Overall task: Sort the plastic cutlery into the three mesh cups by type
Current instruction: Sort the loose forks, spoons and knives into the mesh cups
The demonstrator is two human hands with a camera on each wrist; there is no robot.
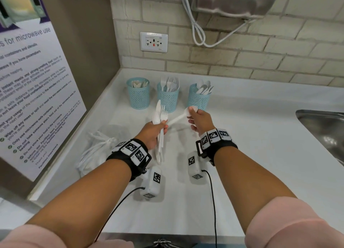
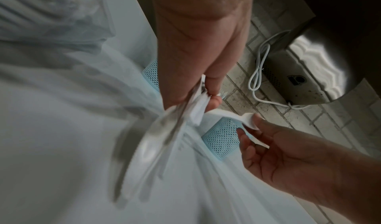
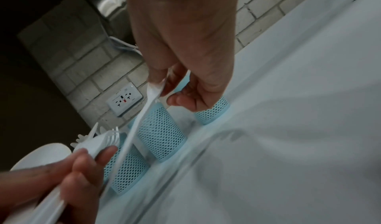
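Three light-blue mesh cups stand in a row near the wall: the left cup (image 1: 138,94) holds knives, the middle cup (image 1: 168,98) forks, the right cup (image 1: 198,98) spoons. My left hand (image 1: 155,131) grips a bundle of white plastic cutlery (image 1: 160,115), with a knife, a fork and a spoon showing, upright in front of the middle cup. My right hand (image 1: 197,120) pinches the bowl of a white spoon (image 1: 179,118), whose handle points back toward the bundle. The right hand (image 3: 185,87) hangs just in front of the right cup (image 3: 212,112).
A crumpled clear plastic bag (image 1: 96,151) lies on the white counter (image 1: 251,145) at my left. A steel sink (image 1: 323,128) sits at the right edge. A wall socket (image 1: 154,42) and a looped white cable (image 1: 197,31) hang on the brick wall behind.
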